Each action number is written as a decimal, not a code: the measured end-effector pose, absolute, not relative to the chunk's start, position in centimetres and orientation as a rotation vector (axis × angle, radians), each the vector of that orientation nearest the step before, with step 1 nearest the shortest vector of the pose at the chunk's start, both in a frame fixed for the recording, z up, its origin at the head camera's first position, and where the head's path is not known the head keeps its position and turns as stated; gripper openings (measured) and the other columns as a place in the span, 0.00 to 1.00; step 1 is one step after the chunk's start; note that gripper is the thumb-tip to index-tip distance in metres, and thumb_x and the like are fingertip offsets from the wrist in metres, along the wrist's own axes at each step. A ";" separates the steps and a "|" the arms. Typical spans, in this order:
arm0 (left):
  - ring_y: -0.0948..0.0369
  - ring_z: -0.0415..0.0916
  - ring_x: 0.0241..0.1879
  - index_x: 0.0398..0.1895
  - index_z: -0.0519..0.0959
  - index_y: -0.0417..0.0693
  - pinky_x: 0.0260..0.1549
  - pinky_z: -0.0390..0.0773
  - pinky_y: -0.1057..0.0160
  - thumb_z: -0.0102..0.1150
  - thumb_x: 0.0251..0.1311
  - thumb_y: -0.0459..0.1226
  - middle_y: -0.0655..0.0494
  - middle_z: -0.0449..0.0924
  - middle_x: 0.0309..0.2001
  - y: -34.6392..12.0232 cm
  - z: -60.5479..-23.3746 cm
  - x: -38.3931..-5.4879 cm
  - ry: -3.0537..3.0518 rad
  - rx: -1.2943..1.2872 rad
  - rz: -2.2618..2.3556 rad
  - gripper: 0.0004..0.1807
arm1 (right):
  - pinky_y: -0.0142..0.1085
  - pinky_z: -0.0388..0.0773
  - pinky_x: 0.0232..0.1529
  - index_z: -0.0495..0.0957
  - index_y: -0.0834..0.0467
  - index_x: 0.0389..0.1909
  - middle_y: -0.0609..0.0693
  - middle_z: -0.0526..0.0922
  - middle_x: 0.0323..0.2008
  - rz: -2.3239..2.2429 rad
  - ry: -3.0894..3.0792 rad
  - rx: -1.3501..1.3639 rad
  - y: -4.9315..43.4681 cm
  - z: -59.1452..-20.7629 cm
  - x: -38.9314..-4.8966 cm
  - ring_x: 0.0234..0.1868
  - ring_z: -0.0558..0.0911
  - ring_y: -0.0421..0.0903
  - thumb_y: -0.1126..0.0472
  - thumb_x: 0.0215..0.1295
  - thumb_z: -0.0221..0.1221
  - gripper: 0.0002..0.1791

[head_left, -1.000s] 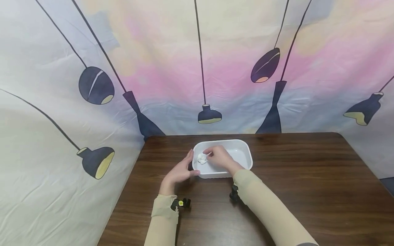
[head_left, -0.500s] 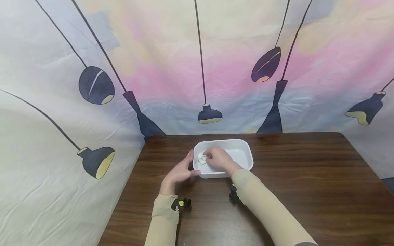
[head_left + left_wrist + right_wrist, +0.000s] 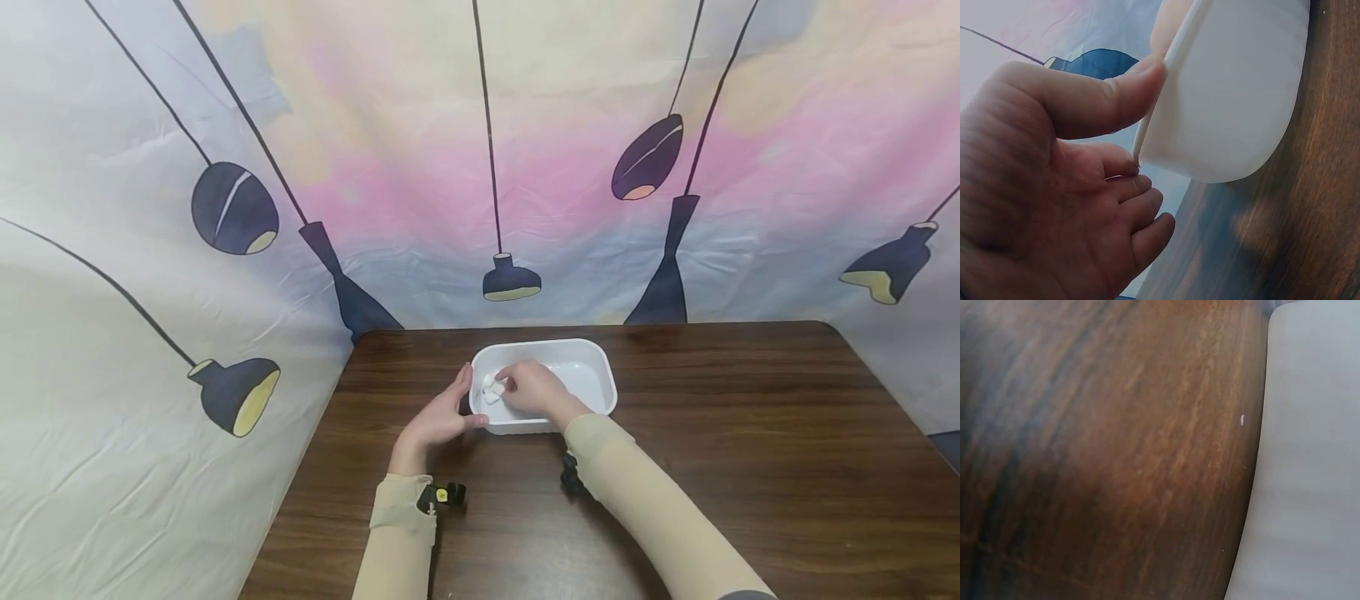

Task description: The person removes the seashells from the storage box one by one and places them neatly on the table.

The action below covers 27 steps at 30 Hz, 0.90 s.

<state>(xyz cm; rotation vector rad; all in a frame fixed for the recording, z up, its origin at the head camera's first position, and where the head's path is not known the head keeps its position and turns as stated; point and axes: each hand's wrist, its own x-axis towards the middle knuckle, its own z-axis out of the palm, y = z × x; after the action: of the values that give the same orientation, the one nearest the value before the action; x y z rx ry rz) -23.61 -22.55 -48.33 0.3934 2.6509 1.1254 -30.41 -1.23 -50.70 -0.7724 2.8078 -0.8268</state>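
Note:
A white plastic tray [image 3: 585, 375] stands near the table's far edge. Over its left front corner my left hand [image 3: 438, 417] holds the rim, thumb at the front and fingers along the left end. In the left wrist view, the thumb [image 3: 1104, 103] presses against the rim. Inside the tray's left part lies a small cluster of white pieces [image 3: 492, 390]; their kind is too small to tell. My right hand [image 3: 536, 387] reaches inside with index finger and thumb curled together, pinching at the cluster's right side. The pinched piece is mostly hidden by the fingers.
The dark wood-grain table [image 3: 750, 450] extends toward me and to the right. Behind it hangs a cloth backdrop [image 3: 420, 167] printed with lamps. Each wrist carries a small black camera. A tiny white speck [image 3: 1242, 420] lies beside the tray.
My right fingers have shifted slightly at the white cluster, whose outline looks a little different. The left hand and the tray stay almost in place.

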 end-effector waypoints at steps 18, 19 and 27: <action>0.45 0.44 0.85 0.85 0.46 0.33 0.80 0.53 0.44 0.70 0.65 0.43 0.39 0.39 0.87 -22.7 -48.5 -23.7 2.650 0.416 1.125 0.56 | 0.45 0.82 0.56 0.90 0.58 0.53 0.49 0.90 0.41 -0.789 2.856 -0.769 -1.6 -51.0 -30.5 0.42 0.83 0.46 0.58 0.65 0.74 0.17; 0.45 0.44 0.85 0.85 0.46 0.33 0.80 0.53 0.44 0.71 0.65 0.43 0.39 0.39 0.87 -22.7 -48.5 -23.7 2.650 0.415 1.127 0.56 | 0.45 0.82 0.57 0.90 0.58 0.52 0.49 0.90 0.41 -0.792 2.855 -0.766 -1.6 -51.0 -30.5 0.43 0.83 0.47 0.58 0.65 0.74 0.17; 0.46 0.43 0.85 0.86 0.46 0.34 0.80 0.52 0.43 0.70 0.65 0.44 0.40 0.38 0.87 -22.8 -48.6 -23.7 2.644 0.408 1.129 0.56 | 0.45 0.82 0.59 0.89 0.59 0.53 0.50 0.90 0.44 -0.842 2.841 -0.712 -1.1 -50.6 -30.4 0.46 0.85 0.48 0.57 0.65 0.73 0.17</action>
<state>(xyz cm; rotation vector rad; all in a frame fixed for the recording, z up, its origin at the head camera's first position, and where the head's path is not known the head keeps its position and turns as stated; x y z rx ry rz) -23.74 -22.82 -48.62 0.4084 2.6436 1.1286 -30.43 -1.10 -50.63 -0.7122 2.8406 -0.8422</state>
